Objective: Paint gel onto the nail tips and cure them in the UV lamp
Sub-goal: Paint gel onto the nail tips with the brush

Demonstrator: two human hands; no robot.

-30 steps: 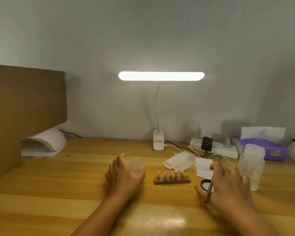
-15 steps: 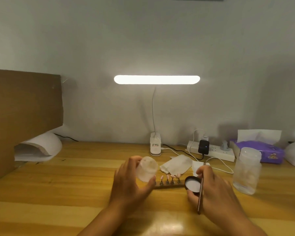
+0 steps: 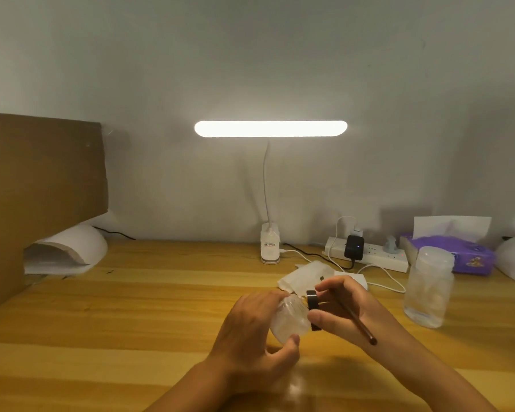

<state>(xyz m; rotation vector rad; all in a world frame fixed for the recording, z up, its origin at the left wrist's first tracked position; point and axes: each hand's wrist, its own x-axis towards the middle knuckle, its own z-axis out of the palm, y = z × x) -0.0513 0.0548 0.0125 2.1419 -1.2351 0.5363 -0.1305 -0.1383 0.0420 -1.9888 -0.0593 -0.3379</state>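
Centrally, on the table (image 3: 131, 322), both hands are meeting just above the wood, under the glow of the desk lamp (image 3: 270, 128), probably so that the work is sitting in the best light. At far left, a box (image 3: 42, 188) is overhanging the UV lamp (image 3: 72, 248), which is standing well apart from the hands with its mouth facing right, ready for curing.

The left hand (image 3: 247, 331) is wrapping its curled fingers and thumb round a small translucent jar (image 3: 289, 322), tipping it on its side so that its mouth is facing the right hand (image 3: 351, 313). That hand is pinching a black lid (image 3: 311, 301) between thumb and forefinger, right against the jar's mouth; whether the lid is going on or coming off cannot be told.

A brush (image 3: 359, 324) is lying tucked among the same fingers, its handle slanting back over the wrist, apparently parked there to keep the fingertips free.

The jar is thus sitting inside the left grip and touching the lid. The nail tips are not showing, probably hidden behind the hands.
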